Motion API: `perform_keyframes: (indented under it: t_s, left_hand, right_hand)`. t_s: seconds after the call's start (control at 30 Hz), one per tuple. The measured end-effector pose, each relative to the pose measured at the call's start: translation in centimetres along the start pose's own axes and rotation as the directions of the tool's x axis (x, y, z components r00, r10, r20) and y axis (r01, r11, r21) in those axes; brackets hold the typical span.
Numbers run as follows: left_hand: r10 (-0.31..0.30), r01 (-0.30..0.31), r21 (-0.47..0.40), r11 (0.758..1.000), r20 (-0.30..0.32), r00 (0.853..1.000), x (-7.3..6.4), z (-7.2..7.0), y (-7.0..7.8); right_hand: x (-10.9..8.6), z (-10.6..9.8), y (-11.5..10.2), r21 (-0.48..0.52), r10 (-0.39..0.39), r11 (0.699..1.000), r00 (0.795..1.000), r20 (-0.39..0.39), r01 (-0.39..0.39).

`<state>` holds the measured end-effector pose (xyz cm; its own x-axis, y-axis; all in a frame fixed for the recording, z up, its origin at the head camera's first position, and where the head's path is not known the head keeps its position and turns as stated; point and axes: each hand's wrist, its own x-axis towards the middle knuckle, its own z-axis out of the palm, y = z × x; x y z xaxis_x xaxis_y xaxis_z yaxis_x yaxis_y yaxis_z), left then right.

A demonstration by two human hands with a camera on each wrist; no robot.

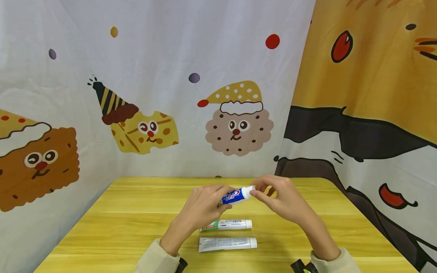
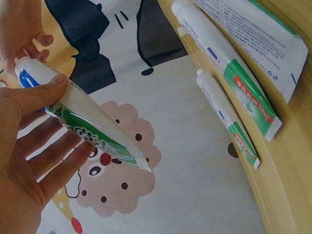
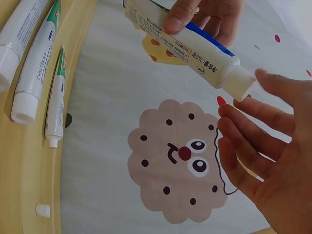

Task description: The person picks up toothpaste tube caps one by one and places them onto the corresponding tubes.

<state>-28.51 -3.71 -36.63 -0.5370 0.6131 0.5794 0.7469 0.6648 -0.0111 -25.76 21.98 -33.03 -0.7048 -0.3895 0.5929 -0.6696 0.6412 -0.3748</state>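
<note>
Left hand: thumb over, fingers under, grasping toothpaste tube | tube: raised over table, between both hands, long axis slanting up rightward in head view, cap pointing right | right hand: half-open, thumb and forefinger at cap's end; cannot tell whether pinching

Left grip holding a tube, right grip at its white cap, three tubes on table
</note>
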Motion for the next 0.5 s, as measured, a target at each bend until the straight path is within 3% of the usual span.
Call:
perform_keyframes:
  t_s: [0.3, 0.5]
  left_hand:
    - [0.012, -0.013, -0.007, 1.000, -0.021, 1.000, 0.03, 0.05, -0.03]
    - [0.002, -0.002, -0.009, 1.000, -0.004, 1.000, 0.03, -0.03, 0.03]
  right_hand:
    - [-0.14, 0.07, 0.40, 0.045, -0.162, 0.985, 0.986, -0.037, 0.164]
    - [-0.08, 0.17, 0.47, 0.037, -0.166, 0.985, 0.985, -0.042, 0.167]
